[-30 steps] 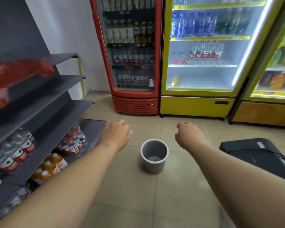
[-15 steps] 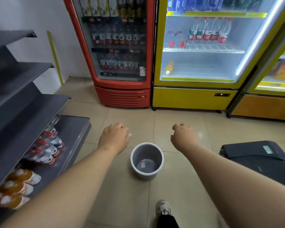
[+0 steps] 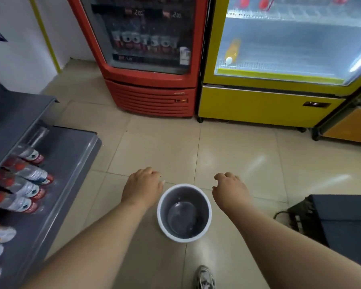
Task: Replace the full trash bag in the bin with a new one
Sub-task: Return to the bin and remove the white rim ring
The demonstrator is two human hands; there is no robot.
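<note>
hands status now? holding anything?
Left hand: open, fingers loosely curled, holding nothing, left of the bin.
Right hand: open, fingers loosely curled, holding nothing, right of the bin.

A shop: drinks fridges [image 3: 146,49] beside a stocked bottle shelf [image 3: 56,163].

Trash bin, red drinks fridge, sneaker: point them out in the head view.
trash bin [image 3: 183,193], head view, far inner wall
red drinks fridge [image 3: 150,99], head view, lower grille
sneaker [image 3: 204,278], head view, laced upper
</note>
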